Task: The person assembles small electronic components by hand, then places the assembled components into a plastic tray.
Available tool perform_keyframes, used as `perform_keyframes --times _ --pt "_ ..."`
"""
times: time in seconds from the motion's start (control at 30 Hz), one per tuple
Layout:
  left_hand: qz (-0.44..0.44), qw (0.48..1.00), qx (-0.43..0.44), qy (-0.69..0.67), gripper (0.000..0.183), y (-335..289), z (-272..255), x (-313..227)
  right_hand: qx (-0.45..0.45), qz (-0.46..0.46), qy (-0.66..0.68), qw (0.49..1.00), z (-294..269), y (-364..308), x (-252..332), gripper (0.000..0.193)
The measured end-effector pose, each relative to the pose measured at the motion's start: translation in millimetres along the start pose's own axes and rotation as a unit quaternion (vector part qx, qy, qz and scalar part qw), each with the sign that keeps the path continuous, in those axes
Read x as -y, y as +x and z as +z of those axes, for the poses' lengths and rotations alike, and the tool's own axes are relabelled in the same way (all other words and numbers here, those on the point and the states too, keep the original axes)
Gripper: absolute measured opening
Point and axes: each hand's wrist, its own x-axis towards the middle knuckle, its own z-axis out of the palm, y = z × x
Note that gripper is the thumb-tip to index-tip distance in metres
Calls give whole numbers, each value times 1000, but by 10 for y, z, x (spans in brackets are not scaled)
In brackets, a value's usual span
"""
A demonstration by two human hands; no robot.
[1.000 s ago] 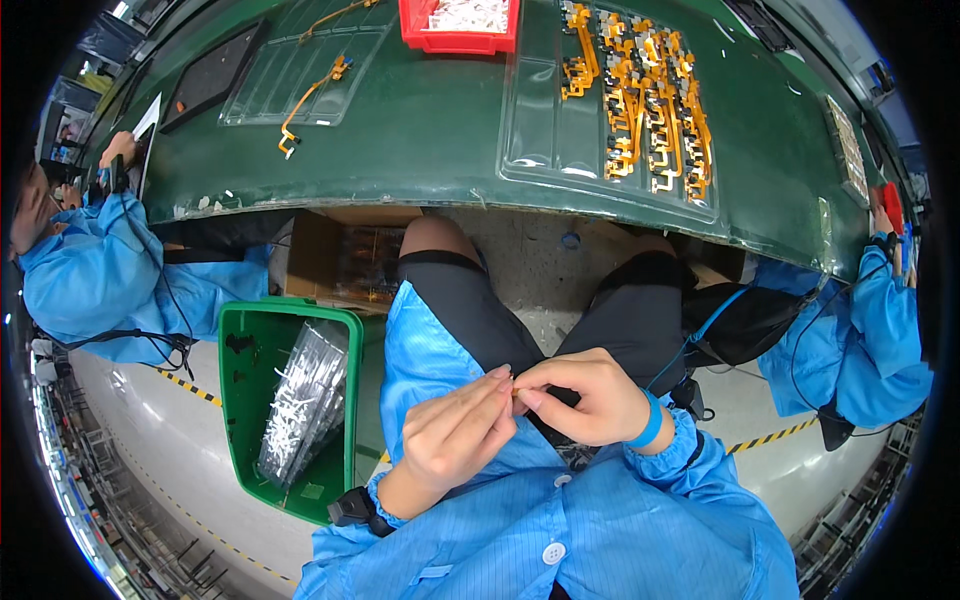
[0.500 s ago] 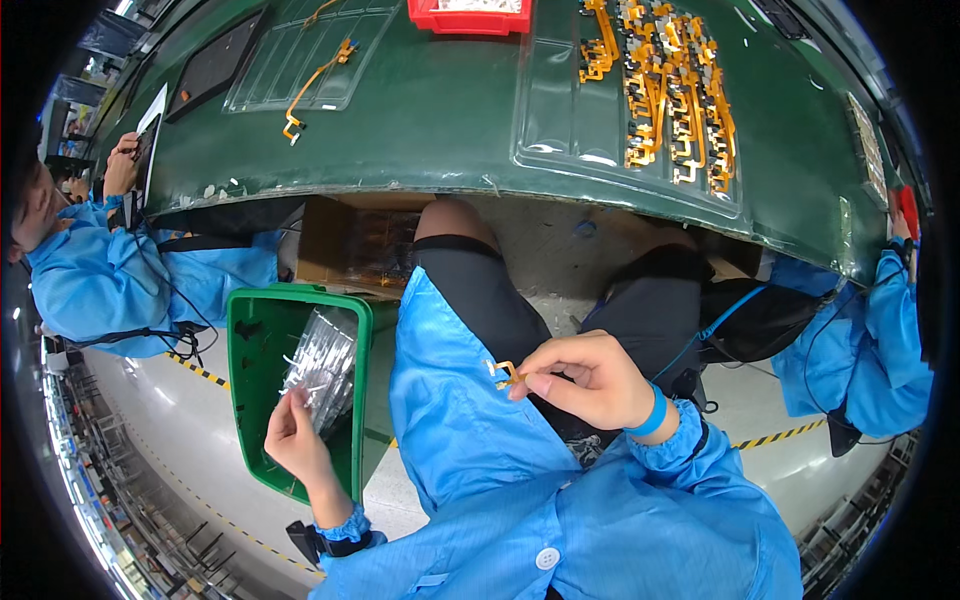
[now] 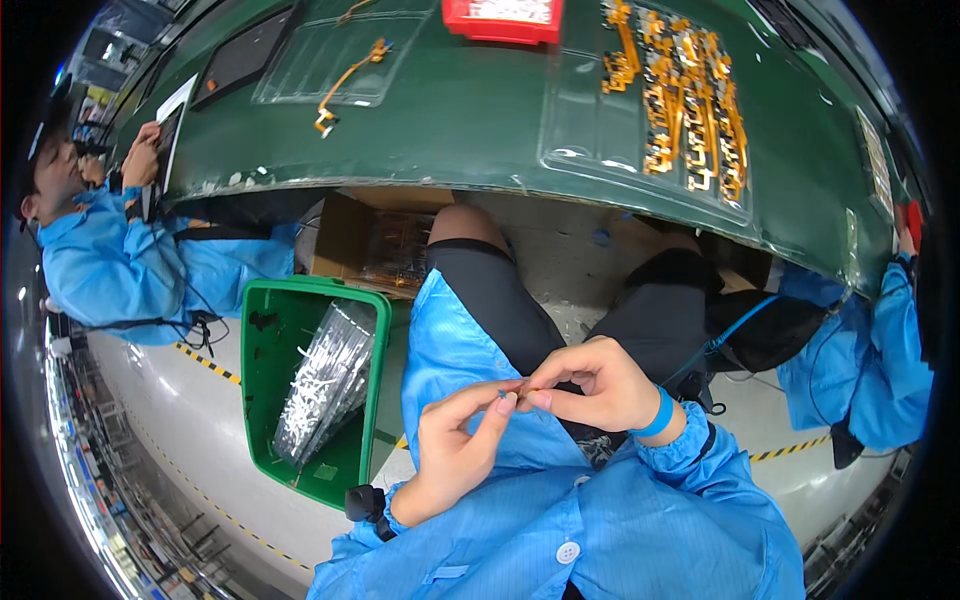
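Note:
Over my lap, my left hand (image 3: 462,438) and my right hand (image 3: 596,388) meet at the fingertips. Between the pinched fingers of both is a small orange flex cable (image 3: 524,394), mostly covered by them. A blue band circles my right wrist. On the green table (image 3: 420,150) ahead, a clear plastic tray (image 3: 570,130) at the right carries rows of similar orange flex cables (image 3: 690,110). Another clear tray (image 3: 290,85) at the left has a single flex cable (image 3: 350,78) lying across it.
A green bin (image 3: 383,345) at my left contains clear plastic trays and white strips (image 3: 325,385). A red box (image 3: 500,28) with white pieces stands far on the table. Beneath it is a cardboard box (image 3: 340,235). Other people (image 3: 110,255) in blue sit on both sides.
My left hand has come from above the green bin to my right hand and now pinches at the flex cable too. The view has shifted slightly.

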Motion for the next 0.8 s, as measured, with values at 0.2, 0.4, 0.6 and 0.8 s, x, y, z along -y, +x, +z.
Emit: perform_keyframes --times 0.2,0.4,0.6,0.8 --pt "46 994 36 93 15 123 104 -99 5 -14 -82 996 -111 -116 70 13" --pt "50 985 18 167 13 161 191 -162 -51 -41 -147 987 -85 -91 46 12" --pt "70 988 -24 132 12 158 214 -103 -58 -51 -143 987 -76 -94 73 11" --pt "168 964 -21 204 12 224 235 -139 -70 -55 -129 988 -76 -78 71 10"
